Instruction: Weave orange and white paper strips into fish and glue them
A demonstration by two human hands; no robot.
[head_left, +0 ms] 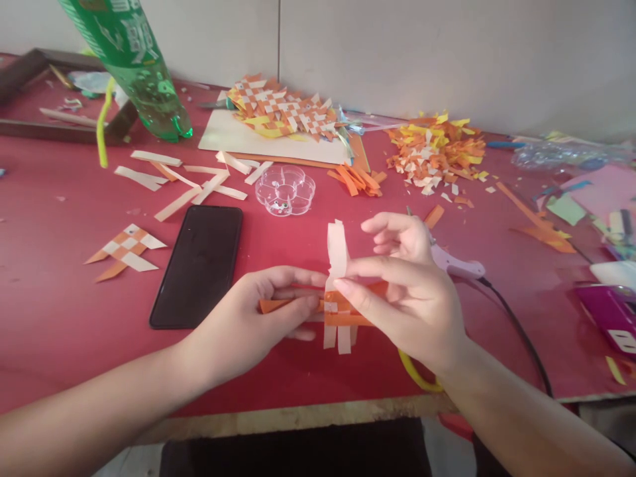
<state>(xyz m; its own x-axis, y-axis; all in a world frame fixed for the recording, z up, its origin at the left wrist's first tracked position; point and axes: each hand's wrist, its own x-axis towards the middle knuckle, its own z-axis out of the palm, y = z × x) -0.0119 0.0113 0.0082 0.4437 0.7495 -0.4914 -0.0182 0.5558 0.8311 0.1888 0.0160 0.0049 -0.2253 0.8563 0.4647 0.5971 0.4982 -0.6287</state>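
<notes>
Between my hands, above the front of the red table, is a small weave of orange and cream paper strips (332,308). My left hand (268,301) pinches its left side, thumb on top, with an orange strip end poking out across the palm. My right hand (415,285) has thumb and index finger closed on an upright cream paper strip (338,245) of the weave; its other fingers are curled loosely. Cream strip ends hang below the weave. A finished-looking woven paper fish (128,248) lies at the left, beside a black phone (199,265).
Loose cream strips (179,202) and a clear flower-shaped tray (285,191) lie behind the phone. Further back are a green bottle (144,86), a pile of woven fish (283,109) and paper scraps (437,152). A glue gun (457,260) with a cord lies behind my right hand.
</notes>
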